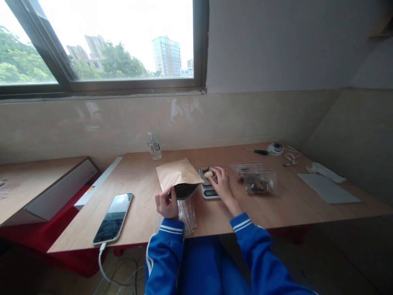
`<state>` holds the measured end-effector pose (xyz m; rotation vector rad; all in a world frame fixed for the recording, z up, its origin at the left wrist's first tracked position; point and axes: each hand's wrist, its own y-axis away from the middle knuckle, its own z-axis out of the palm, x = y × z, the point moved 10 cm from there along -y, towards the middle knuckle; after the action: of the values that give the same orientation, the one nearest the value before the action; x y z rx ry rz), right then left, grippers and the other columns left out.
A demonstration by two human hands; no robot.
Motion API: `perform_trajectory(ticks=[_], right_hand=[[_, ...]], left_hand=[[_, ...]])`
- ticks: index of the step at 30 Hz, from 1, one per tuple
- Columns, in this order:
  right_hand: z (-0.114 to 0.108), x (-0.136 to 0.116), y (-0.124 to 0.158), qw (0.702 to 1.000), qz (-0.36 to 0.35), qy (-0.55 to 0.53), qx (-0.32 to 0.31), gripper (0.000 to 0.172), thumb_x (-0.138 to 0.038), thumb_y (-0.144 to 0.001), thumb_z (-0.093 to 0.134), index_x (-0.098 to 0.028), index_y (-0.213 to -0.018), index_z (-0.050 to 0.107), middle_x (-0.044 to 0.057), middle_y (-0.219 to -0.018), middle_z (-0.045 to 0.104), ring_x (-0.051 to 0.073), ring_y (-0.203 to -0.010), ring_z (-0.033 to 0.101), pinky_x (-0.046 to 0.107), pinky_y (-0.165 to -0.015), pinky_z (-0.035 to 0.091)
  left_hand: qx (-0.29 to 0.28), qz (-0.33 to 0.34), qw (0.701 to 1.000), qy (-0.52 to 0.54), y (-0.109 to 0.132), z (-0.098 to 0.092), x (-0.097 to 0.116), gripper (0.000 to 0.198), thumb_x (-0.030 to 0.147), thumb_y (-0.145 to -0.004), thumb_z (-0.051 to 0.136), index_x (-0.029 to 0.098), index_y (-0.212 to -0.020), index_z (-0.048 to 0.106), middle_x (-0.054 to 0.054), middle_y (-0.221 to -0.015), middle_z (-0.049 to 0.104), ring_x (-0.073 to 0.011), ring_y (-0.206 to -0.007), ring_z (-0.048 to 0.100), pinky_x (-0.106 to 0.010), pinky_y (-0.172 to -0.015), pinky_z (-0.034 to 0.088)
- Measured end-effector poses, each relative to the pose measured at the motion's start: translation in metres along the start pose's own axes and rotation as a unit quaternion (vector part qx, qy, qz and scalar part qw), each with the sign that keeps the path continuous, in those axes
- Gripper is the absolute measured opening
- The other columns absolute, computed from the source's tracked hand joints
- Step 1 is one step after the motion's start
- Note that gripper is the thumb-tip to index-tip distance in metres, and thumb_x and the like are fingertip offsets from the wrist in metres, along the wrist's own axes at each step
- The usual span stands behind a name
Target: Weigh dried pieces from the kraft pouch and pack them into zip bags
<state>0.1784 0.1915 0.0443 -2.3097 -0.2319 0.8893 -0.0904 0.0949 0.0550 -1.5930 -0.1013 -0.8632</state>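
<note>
My left hand (167,205) pinches the near edge of a brown paper pouch (178,172), whose mouth gapes toward me and shows a dark inside. Under the pouch and my wrist lie clear zip bags (186,215) with red strips. To the right stands a small digital scale (211,193). Over its plate, the fingers of my right hand (221,184) are closed on a pale, rounded piece (208,174); its exact kind I cannot make out. A small dark brown piece (205,169) lies on the plate behind it.
Filled zip bags (260,184) lie right of the scale. Farther off are a screwdriver (260,152), a white dome camera (275,148) and a white sheet (328,188). A bottle (154,146) stands at the back; a cabled phone (113,219) lies left.
</note>
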Motion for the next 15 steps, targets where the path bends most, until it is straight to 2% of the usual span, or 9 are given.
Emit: perform_trajectory(ticks=[2,4,6,8,11,13,15], right_hand=[[-0.017,-0.016,0.005,0.999,-0.008,-0.026,0.045,0.03,-0.025,-0.088,0.045,-0.017,-0.115,0.056,0.014,-0.117,0.052,0.026,-0.112,0.048,0.045,-0.097,0.039],[-0.036,-0.037,0.014,0.993,-0.017,-0.08,0.084,0.025,-0.022,-0.09,0.04,-0.018,-0.107,0.057,0.012,-0.108,0.055,0.023,-0.108,0.051,0.042,-0.094,0.042],[-0.045,-0.065,0.022,0.987,-0.033,-0.135,0.075,0.022,-0.018,-0.09,0.037,-0.019,-0.096,0.058,0.009,-0.097,0.057,0.021,-0.099,0.055,0.037,-0.09,0.045],[-0.032,-0.103,0.03,0.981,-0.078,-0.178,-0.026,0.024,-0.013,-0.088,0.036,-0.021,-0.092,0.058,0.005,-0.09,0.06,0.018,-0.092,0.058,0.033,-0.085,0.048],[0.005,-0.153,0.047,0.953,-0.149,-0.17,-0.2,0.033,-0.006,-0.086,0.035,-0.018,-0.104,0.059,0.006,-0.098,0.062,0.017,-0.097,0.058,0.03,-0.087,0.049],[0.026,-0.167,0.052,0.946,-0.162,-0.114,-0.257,0.037,-0.003,-0.084,0.034,-0.014,-0.11,0.059,0.01,-0.106,0.062,0.019,-0.103,0.056,0.032,-0.089,0.048],[0.046,-0.168,0.053,0.943,-0.148,-0.041,-0.295,0.038,-0.002,-0.083,0.036,-0.01,-0.112,0.059,0.013,-0.11,0.062,0.022,-0.105,0.056,0.033,-0.087,0.05]], left_hand=[[0.0,-0.003,1.0,0.002,0.0,0.0,-0.001,0.011,0.026,-0.08,0.066,0.017,-0.086,0.069,0.001,-0.07,0.058,-0.0062,-0.047,0.042,-0.022,-0.048,0.04],[0.004,-0.004,1.0,0.005,0.0,-0.001,-0.001,0.011,0.025,-0.079,0.067,0.017,-0.086,0.069,0.001,-0.069,0.059,-0.0063,-0.047,0.042,-0.022,-0.048,0.04],[0.009,-0.006,1.0,0.004,0.0,-0.002,-0.001,0.01,0.025,-0.079,0.067,0.017,-0.085,0.069,0.001,-0.069,0.059,-0.0065,-0.047,0.042,-0.022,-0.048,0.04],[0.01,-0.014,1.0,0.001,-0.001,-0.002,-0.001,0.011,0.026,-0.079,0.067,0.017,-0.085,0.069,0.0,-0.069,0.059,-0.007,-0.048,0.042,-0.022,-0.047,0.04],[0.013,-0.023,1.0,-0.003,-0.001,-0.002,-0.001,0.012,0.027,-0.079,0.067,0.017,-0.084,0.069,0.0,-0.068,0.058,-0.0074,-0.048,0.042,-0.022,-0.047,0.039],[0.018,-0.026,1.0,-0.002,-0.002,-0.004,-0.001,0.012,0.028,-0.079,0.066,0.017,-0.084,0.069,0.001,-0.067,0.058,-0.0073,-0.048,0.042,-0.022,-0.046,0.039],[0.021,-0.029,0.999,-0.001,-0.002,-0.004,-0.002,0.012,0.027,-0.079,0.067,0.016,-0.084,0.069,0.001,-0.067,0.058,-0.0073,-0.049,0.043,-0.022,-0.046,0.039]])
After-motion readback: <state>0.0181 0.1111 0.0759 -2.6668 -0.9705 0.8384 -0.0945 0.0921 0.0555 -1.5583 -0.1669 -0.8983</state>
